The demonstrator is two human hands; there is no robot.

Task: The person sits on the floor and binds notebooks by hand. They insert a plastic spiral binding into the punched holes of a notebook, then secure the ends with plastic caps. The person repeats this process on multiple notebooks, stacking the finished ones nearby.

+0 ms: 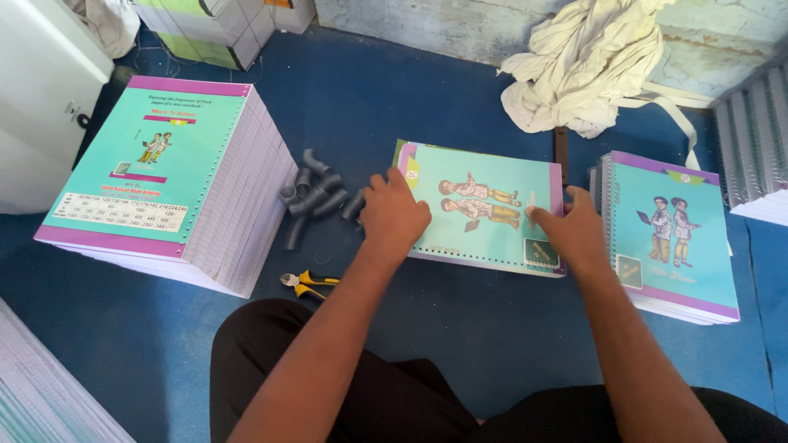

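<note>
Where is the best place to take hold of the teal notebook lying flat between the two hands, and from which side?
Probably the two short ends. The teal notebook lies flat on the blue mat, with the left hand and right hand already at those ends. The punched near edge is thin, so come in from both sides.

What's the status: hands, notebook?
Left hand and right hand flat on teal notebook, gripping nothing. Grey pipe pieces beside left hand.
</note>
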